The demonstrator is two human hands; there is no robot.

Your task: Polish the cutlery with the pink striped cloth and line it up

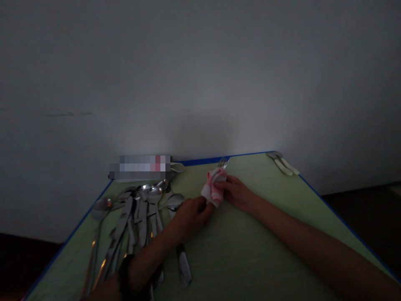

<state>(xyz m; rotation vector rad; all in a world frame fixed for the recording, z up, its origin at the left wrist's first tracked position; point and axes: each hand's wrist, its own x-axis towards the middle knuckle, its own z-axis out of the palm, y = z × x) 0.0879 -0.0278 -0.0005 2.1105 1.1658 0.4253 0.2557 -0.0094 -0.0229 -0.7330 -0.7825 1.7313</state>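
Note:
A fork (223,162) points toward the wall, its tines showing above a pink and white cloth (214,187) wrapped around it. My right hand (236,192) pinches the cloth from the right, fingers on its front. From the lower left, my left hand (193,214) is closed at the cloth's bottom end, where the fork's handle is hidden. Beside my left hand lies a pile of metal spoons (155,194) and other cutlery, partly covered by my left forearm.
Two white-handled utensils (284,166) lie at the table's back right corner. A blurred-out box-like item (140,168) sits at the back left, near a looped utensil. A large ladle-like spoon (100,209) lies far left. The green table (250,251) has blue edges and meets a grey wall.

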